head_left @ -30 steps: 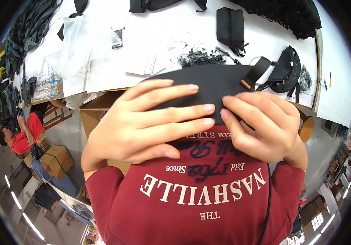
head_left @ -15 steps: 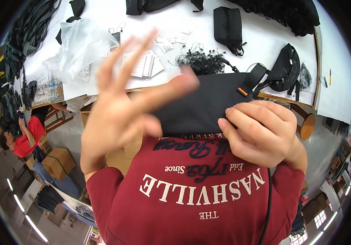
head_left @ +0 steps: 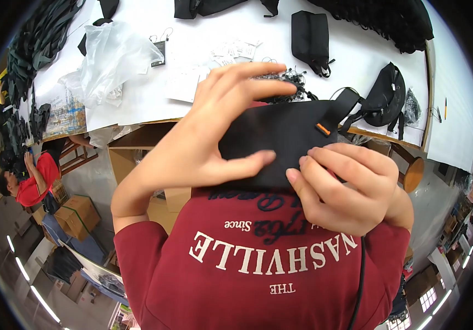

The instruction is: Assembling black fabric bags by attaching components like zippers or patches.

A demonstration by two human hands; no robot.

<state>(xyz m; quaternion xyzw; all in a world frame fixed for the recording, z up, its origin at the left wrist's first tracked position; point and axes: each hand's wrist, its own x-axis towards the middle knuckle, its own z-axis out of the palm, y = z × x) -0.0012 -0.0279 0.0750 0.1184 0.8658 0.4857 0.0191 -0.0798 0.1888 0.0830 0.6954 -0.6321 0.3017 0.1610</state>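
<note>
In front of my chest I have a black fabric bag (head_left: 283,135) with a wide strap (head_left: 347,102) at its upper right corner. A small orange label (head_left: 323,129) sits near that corner. My right hand (head_left: 352,184) pinches the bag's lower right edge between thumb and fingers. Across the bag's left part reaches my left hand (head_left: 212,132), its thumb and fingers spread apart. Whether the left palm touches the fabric cannot be seen. Just beyond the bag is a heap of thin black cords (head_left: 291,88), partly hidden by my left fingers.
On the white table lie a crumpled clear plastic bag (head_left: 113,60), white cards (head_left: 184,85), a black pouch (head_left: 309,44) and a black waist bag (head_left: 386,99). Black straps (head_left: 38,38) hang at the left. A person in red (head_left: 41,179) is beyond a cardboard box (head_left: 80,217).
My left hand has swung from a blurred, raised position on the left down and right over the bag. The right hand keeps its pinch on the edge, and the bag has shifted little.
</note>
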